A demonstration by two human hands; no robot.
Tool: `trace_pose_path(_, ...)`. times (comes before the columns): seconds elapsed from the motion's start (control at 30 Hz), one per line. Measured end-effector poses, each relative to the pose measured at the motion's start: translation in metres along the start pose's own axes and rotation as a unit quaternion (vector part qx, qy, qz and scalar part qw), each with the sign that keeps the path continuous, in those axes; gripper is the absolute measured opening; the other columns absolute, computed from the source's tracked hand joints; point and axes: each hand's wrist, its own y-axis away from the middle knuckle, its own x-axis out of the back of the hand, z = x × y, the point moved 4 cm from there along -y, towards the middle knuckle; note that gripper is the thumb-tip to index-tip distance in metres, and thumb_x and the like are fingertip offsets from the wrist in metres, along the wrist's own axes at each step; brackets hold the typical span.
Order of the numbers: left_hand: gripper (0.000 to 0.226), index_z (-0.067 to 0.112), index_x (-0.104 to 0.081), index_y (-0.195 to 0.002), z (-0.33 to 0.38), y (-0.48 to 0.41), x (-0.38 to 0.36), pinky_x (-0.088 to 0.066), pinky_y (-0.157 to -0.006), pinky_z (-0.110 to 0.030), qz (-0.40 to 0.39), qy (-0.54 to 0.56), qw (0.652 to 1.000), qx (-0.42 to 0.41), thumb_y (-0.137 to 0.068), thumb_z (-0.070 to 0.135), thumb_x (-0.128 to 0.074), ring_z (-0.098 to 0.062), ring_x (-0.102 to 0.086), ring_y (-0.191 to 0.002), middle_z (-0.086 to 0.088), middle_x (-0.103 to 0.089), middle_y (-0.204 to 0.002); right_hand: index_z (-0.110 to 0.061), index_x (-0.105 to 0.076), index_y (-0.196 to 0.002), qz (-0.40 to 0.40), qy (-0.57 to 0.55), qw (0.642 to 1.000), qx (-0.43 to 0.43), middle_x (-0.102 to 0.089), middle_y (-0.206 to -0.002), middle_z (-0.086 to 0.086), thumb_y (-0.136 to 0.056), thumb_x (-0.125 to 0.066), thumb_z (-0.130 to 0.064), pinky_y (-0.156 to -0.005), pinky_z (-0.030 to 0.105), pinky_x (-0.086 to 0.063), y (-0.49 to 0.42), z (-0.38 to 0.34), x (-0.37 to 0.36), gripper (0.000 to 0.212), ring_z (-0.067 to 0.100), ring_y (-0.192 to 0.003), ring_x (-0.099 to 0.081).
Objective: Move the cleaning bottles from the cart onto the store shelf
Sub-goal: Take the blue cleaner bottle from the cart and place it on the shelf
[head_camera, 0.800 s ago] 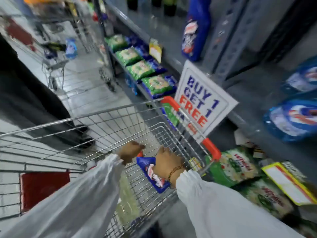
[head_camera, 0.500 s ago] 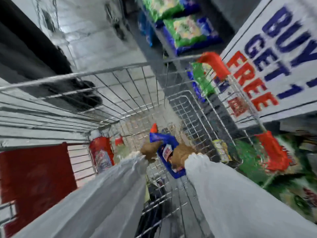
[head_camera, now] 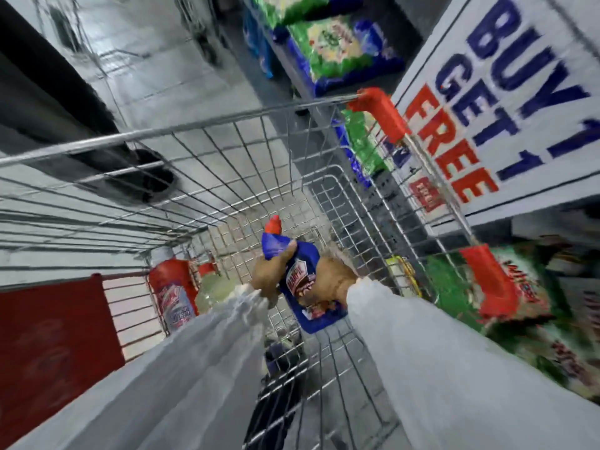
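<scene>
Inside the wire cart both my hands hold a blue cleaning bottle with a red cap. My left hand wraps its neck just below the cap. My right hand grips the body from the right side. A red bottle with a pale label stands in the cart's left corner. Beside it lies a pale yellow-green bottle, partly hidden by my left sleeve. The view is blurred.
A white "BUY 1 GET 1 FREE" sign hangs from the shelf edge at the right, close over the cart's red handle. Green and blue detergent bags fill the lower shelves. A red panel covers the cart's left side.
My head has tipped down into the cart, so the shelf slid out of the top of view. Both hands keep the blue bottle, which now stands more upright, cap up.
</scene>
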Motion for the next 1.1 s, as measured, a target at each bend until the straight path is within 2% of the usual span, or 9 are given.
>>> trace_pose_path(0.1,0.039,-0.002,-0.063,-0.105,0.038,0.036,-0.020,-0.055,-0.053,-0.023,-0.027,0.039,0.998,-0.038,-0.085,0.030,-0.065,-0.015,-0.069,-0.060,-0.007,-0.072,-0.076,0.000,-0.047,-0.128,0.049,-0.043,0.997,0.030,-0.058,-0.128,0.020,-0.082,-0.068,-0.018,-0.088,0.033,-0.045,0.028,-0.003,0.020,0.053,0.034,-0.115,-0.056)
trace_pose_path(0.2,0.025,0.005,-0.065,-0.089,0.081,0.086,-0.039,-0.055,-0.055,-0.026,-0.049,0.071,0.989,-0.123,-0.082,0.029,-0.067,-0.021,-0.069,-0.066,-0.007,-0.073,-0.070,-0.007,-0.047,-0.127,0.120,-0.070,0.988,0.062,-0.059,-0.124,0.016,-0.079,-0.072,-0.023,-0.083,0.029,-0.041,0.071,0.000,0.048,0.057,0.032,-0.113,-0.056)
trace_pose_path(0.4,0.039,0.004,-0.069,-0.102,0.137,0.222,-0.085,-0.057,-0.078,-0.036,-0.135,0.081,0.947,-0.282,-0.079,0.037,-0.069,-0.026,-0.072,-0.084,-0.016,-0.074,-0.096,-0.015,-0.058,-0.118,0.259,-0.081,0.951,0.150,-0.068,-0.115,0.009,-0.075,-0.074,-0.024,-0.082,0.030,-0.047,0.210,0.016,0.091,0.046,0.027,-0.106,-0.062)
trace_pose_path(0.5,0.037,0.004,-0.068,-0.102,0.140,0.312,-0.108,-0.058,-0.073,-0.036,-0.182,0.116,0.922,-0.320,-0.078,0.033,-0.070,-0.029,-0.069,-0.081,-0.018,-0.072,-0.097,-0.020,-0.063,-0.110,0.323,-0.118,0.917,0.204,-0.071,-0.106,0.003,-0.069,-0.080,-0.024,-0.085,0.033,-0.051,0.293,0.031,0.092,0.045,0.016,-0.096,-0.064)
trace_pose_path(0.6,0.024,0.005,-0.066,-0.092,0.135,0.403,-0.127,-0.055,-0.062,-0.031,-0.223,0.132,0.892,-0.371,-0.078,0.024,-0.072,-0.024,-0.066,-0.066,-0.013,-0.071,-0.079,-0.022,-0.064,-0.103,0.380,-0.163,0.882,0.228,-0.072,-0.100,0.000,-0.066,-0.082,-0.019,-0.084,0.032,-0.052,0.372,0.053,0.083,0.042,0.016,-0.093,-0.066)
trace_pose_path(0.67,0.016,0.007,-0.068,-0.083,0.125,0.461,-0.140,-0.057,-0.060,-0.030,-0.259,0.126,0.876,-0.386,-0.077,0.021,-0.072,-0.020,-0.068,-0.059,-0.007,-0.073,-0.068,-0.025,-0.064,-0.092,0.429,-0.180,0.855,0.231,-0.073,-0.097,-0.001,-0.060,-0.085,-0.023,-0.085,0.037,-0.054,0.419,0.071,0.075,0.039,0.016,-0.090,-0.068)
trace_pose_path(0.77,0.014,0.009,-0.069,-0.082,0.109,0.535,-0.162,-0.058,-0.063,-0.034,-0.328,0.107,0.854,-0.390,-0.076,0.021,-0.072,-0.024,-0.069,-0.065,-0.011,-0.074,-0.078,-0.016,-0.067,-0.098,0.487,-0.206,0.817,0.231,-0.076,-0.097,0.005,-0.051,-0.088,-0.026,-0.086,0.048,-0.055,0.487,0.100,0.067,0.052,0.022,-0.091,-0.071)
trace_pose_path(0.93,0.013,0.009,-0.067,-0.075,0.094,0.629,-0.207,-0.058,-0.057,-0.032,-0.426,0.088,0.807,-0.400,-0.077,0.022,-0.069,-0.021,-0.068,-0.056,-0.010,-0.074,-0.071,-0.015,-0.070,-0.092,0.586,-0.168,0.766,0.205,-0.077,-0.088,0.003,-0.040,-0.082,-0.053,-0.081,0.046,-0.056,0.601,0.134,0.059,0.065,0.020,-0.084,-0.072)
trace_pose_path(1.1,0.016,0.011,-0.067,-0.068,0.086,0.690,-0.239,-0.058,-0.051,-0.031,-0.466,0.077,0.785,-0.400,-0.076,0.024,-0.072,-0.018,-0.066,-0.050,-0.005,-0.072,-0.059,-0.016,-0.072,-0.086,0.665,-0.168,0.707,0.174,-0.078,-0.086,0.000,-0.049,-0.088,-0.036,-0.080,0.040,-0.056,0.674,0.157,0.050,0.045,0.013,-0.082,-0.072)
